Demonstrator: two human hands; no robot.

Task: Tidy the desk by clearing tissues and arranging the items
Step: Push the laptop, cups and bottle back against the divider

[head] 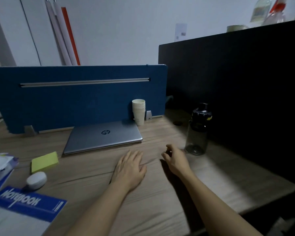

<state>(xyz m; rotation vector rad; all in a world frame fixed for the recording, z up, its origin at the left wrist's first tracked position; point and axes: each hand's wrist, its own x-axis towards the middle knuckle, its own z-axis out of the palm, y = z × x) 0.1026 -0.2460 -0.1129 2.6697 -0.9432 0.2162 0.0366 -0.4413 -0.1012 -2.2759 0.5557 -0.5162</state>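
My left hand (129,167) lies flat on the wooden desk (211,176), fingers straight, just in front of a closed silver laptop (103,136). My right hand (174,158) hovers a little left of a dark see-through water bottle (197,129), fingers loosely curled, holding nothing. A stack of paper cups (139,111) stands behind the laptop's right corner. At the left are a yellow sticky-note pad (44,161), a white oval case (36,180), a blue notebook (29,204) and a tissue pack (0,165) at the edge.
A blue divider panel (78,97) closes the desk's back and a black panel (237,79) closes its right side. A small dark round thing (177,123) lies behind the bottle. The desk's front right edge runs near my right forearm.
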